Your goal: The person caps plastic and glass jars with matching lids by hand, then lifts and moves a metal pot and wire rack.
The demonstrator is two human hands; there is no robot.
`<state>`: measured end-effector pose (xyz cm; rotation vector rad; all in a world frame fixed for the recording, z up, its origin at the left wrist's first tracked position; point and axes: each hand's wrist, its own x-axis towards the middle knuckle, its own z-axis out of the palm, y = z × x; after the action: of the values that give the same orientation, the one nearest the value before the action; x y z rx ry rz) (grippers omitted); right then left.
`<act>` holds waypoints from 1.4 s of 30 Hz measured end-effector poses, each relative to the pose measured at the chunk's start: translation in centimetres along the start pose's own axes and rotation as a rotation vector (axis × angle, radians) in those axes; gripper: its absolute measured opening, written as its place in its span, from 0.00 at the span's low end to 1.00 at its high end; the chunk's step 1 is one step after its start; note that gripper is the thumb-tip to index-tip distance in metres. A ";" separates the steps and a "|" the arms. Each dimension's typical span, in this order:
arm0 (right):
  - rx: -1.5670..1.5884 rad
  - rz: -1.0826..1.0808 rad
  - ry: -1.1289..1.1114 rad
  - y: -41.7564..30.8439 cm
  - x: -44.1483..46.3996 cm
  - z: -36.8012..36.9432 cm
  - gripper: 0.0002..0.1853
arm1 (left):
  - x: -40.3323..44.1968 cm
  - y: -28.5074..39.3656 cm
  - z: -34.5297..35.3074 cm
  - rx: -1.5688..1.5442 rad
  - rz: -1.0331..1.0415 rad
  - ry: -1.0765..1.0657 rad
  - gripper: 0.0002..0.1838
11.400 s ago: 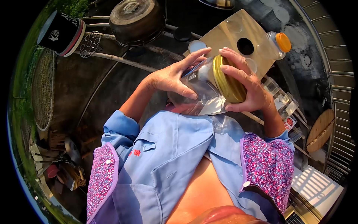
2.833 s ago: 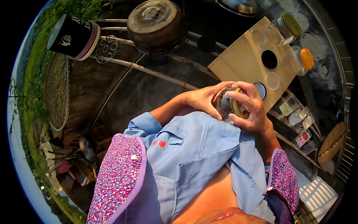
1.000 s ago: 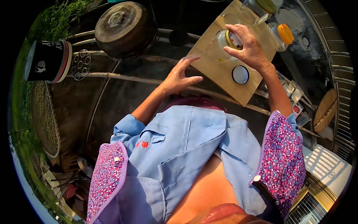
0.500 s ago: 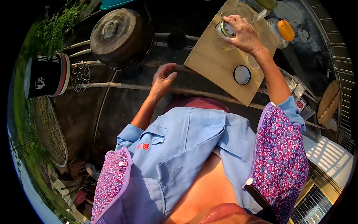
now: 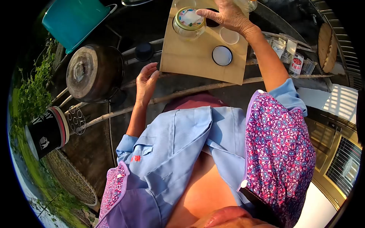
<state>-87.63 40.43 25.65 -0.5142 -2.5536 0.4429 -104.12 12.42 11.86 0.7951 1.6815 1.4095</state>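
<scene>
A glass jar with a gold-rimmed, colourfully patterned lid stands on a light wooden board. My right hand reaches over the board from the right, its thumb stretched out to the lid's right edge; some fingertips are cut off by the top of the view. Over the dark floor, left of the board, my left hand is empty, its fingers loosely bent and apart from the thumb. A dark-rimmed white lid and a clear round piece lie right of the jar.
At the left are a teal tub, a large pot, a black bucket and a ring rack. A bamboo pole crosses before my body. Small clear containers and a printed pack sit at the right.
The view has swung, bringing the teal tub further in. My right hand has gone from around the small jar to its right side, its fingers off it. The jar stands upright on the board.
</scene>
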 end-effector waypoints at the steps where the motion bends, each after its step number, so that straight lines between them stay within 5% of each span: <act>1: 0.080 0.037 0.063 -0.1 -0.4 -2.7 0.32 | -0.2 0.1 0.0 -0.034 -0.008 0.012 0.18; 3: 0.295 0.441 0.122 2.9 -2.9 -5.0 0.27 | -0.6 -0.3 -0.1 -0.095 -0.013 0.034 0.17; 6: 0.040 0.254 0.177 8.8 -8.6 -5.6 0.14 | -1.5 -1.1 -0.3 -0.108 -0.050 0.054 0.16; 8: 0.178 0.538 -0.080 9.3 -11.9 -4.5 0.11 | -2.2 -1.2 -0.1 -0.120 -0.053 0.052 0.15; 10: 0.314 0.584 -0.065 9.5 -14.4 -1.7 0.10 | -3.1 -0.9 0.3 -0.102 -0.077 0.041 0.15; 14: 0.048 0.724 -0.238 8.5 -15.3 2.1 0.16 | -4.1 -0.9 1.1 -0.078 -0.125 0.010 0.14; 27: -0.074 0.499 -0.199 10.9 -15.6 5.2 0.08 | -4.9 1.2 5.4 0.034 -0.087 -0.134 0.14; 30: 0.081 0.488 -0.128 9.9 -15.7 3.7 0.07 | -5.3 0.8 6.2 0.023 -0.115 -0.128 0.14; 33: 1.094 0.833 0.006 7.1 -15.8 1.2 0.07 | -5.7 0.4 6.8 0.015 -0.136 -0.133 0.14; 34: 1.093 0.832 0.001 7.3 -15.9 1.3 0.07 | -5.7 0.0 7.0 0.020 -0.124 -0.137 0.14; 36: 1.729 0.901 0.079 8.6 -16.7 2.0 0.05 | -5.4 0.1 7.6 0.025 -0.112 -0.143 0.13; 38: 1.861 0.892 0.055 10.7 -17.3 3.9 0.05 | -4.8 1.2 8.8 0.062 -0.164 -0.214 0.13; 40: 1.947 1.104 0.183 11.6 -17.5 5.4 0.05 | -3.2 1.3 10.0 0.084 -0.139 -0.258 0.14; 42: 1.940 1.092 0.192 12.3 -18.0 6.4 0.05 | -1.4 2.4 11.7 0.493 0.013 -0.381 0.16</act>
<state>-73.05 42.08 8.26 -0.8515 -0.4929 2.4317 -93.27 17.43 13.63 1.2586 1.7297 0.7824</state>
